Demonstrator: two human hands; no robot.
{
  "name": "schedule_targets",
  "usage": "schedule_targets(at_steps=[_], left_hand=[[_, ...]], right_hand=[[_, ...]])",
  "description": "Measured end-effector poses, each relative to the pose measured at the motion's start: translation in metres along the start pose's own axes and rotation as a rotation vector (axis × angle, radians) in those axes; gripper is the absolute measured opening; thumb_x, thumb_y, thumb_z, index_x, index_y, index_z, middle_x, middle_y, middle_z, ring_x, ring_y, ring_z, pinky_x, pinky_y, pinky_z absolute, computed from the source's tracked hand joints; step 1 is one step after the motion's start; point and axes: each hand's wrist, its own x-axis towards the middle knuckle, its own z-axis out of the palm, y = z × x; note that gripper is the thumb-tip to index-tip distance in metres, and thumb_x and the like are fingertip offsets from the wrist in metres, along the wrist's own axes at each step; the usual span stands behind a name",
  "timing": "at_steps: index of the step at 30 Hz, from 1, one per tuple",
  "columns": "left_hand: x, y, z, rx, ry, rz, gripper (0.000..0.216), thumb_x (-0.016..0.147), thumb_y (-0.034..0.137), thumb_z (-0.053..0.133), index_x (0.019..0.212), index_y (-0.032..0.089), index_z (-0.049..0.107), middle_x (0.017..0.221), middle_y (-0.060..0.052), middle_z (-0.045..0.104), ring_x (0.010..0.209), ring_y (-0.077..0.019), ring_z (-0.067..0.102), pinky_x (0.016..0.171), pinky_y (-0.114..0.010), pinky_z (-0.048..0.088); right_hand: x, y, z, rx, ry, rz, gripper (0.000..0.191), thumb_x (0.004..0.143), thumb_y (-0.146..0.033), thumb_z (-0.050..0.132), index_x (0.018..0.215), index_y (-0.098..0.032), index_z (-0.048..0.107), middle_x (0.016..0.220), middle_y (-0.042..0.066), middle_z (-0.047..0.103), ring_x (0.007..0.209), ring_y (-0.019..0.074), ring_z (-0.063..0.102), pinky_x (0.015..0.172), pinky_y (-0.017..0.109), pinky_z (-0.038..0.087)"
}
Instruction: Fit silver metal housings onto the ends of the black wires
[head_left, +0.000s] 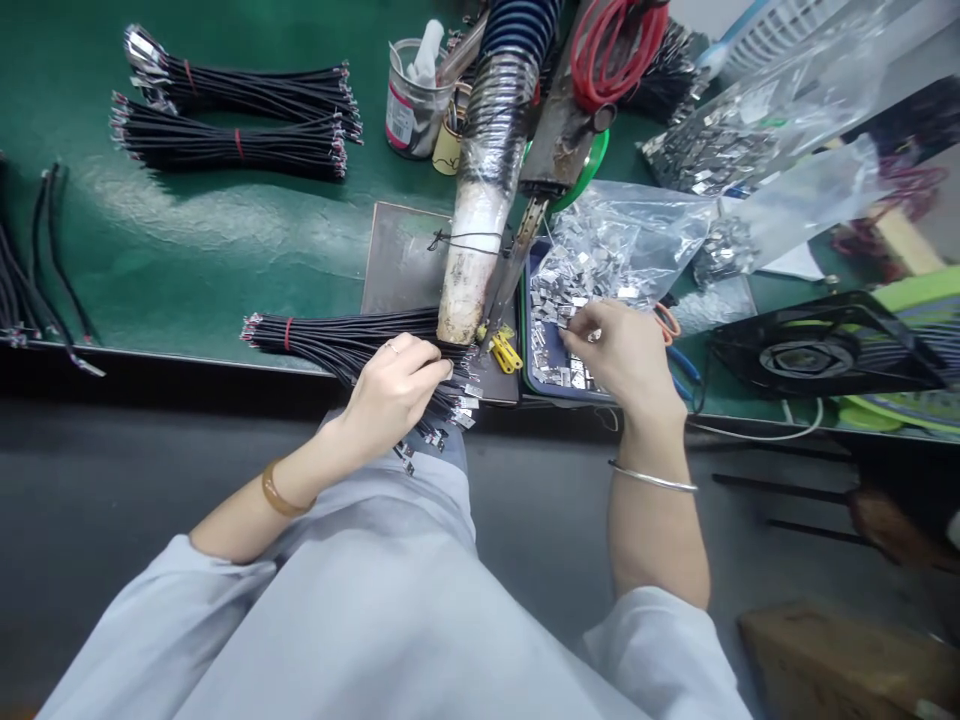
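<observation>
My left hand (397,385) is closed around a bundle of black cables (337,338) that lies across the front edge of the green bench, its metal-tipped ends hanging just right of my fingers. My right hand (619,355) reaches over a dark blue tray (531,372) filled with small metal shells and pinches one small metal shell (594,336) between thumb and fingertips. Between the two hands sits a yellow clip (506,352), beside the foot of a foil-wrapped duct (480,230).
Two more tied black cable bundles (240,115) lie at the back left. A glass jar (411,100) stands by the duct. Clear bags of metal shells (637,240) sit behind the tray, red coiled wire (611,45) above. A black fan (817,350) is at right.
</observation>
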Motion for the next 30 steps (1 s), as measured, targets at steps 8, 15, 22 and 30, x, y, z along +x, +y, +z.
schedule_targets(at_steps=[8, 15, 22, 30], left_hand=[[0.0, 0.009, -0.002, -0.017, 0.077, 0.058, 0.019, 0.099, 0.011, 0.053, 0.088, 0.015, 0.068, 0.078, -0.007, 0.069, 0.071, -0.0186, 0.06, 0.072, -0.031, 0.05], [0.021, 0.001, -0.024, -0.436, -0.286, -0.055, 0.016, 0.096, 0.013, 0.06, 0.084, 0.015, 0.071, 0.071, -0.001, 0.07, 0.059, -0.0109, 0.06, 0.059, -0.021, 0.045], [0.025, 0.008, -0.016, -0.384, -0.317, -0.176, 0.022, 0.085, 0.008, 0.056, 0.067, 0.016, 0.064, 0.056, 0.004, 0.056, 0.049, -0.008, 0.043, 0.051, -0.021, 0.034], [0.026, 0.008, -0.016, -0.845, -0.287, -0.663, 0.011, 0.08, 0.022, 0.068, 0.074, 0.013, 0.07, 0.06, 0.0, 0.063, 0.052, -0.0086, 0.052, 0.05, -0.018, 0.041]], right_hand=[[-0.006, -0.012, -0.004, -0.091, -0.042, -0.046, 0.014, 0.077, -0.011, 0.059, 0.07, -0.022, 0.054, 0.078, 0.005, 0.066, 0.068, 0.0192, 0.058, 0.058, 0.031, 0.028], [0.0, -0.011, -0.014, 0.242, -0.205, 0.007, 0.017, 0.073, -0.017, 0.065, 0.063, -0.023, 0.052, 0.067, 0.0, 0.062, 0.064, 0.0163, 0.056, 0.063, 0.029, 0.039], [-0.008, -0.011, -0.013, 0.38, -0.222, 0.11, 0.016, 0.073, -0.022, 0.068, 0.063, -0.022, 0.056, 0.066, 0.001, 0.065, 0.063, 0.0169, 0.058, 0.062, 0.029, 0.04], [-0.018, -0.009, -0.007, 0.182, -0.122, -0.036, 0.021, 0.076, -0.016, 0.066, 0.063, -0.023, 0.05, 0.067, -0.002, 0.059, 0.061, 0.0151, 0.054, 0.06, 0.029, 0.036]])
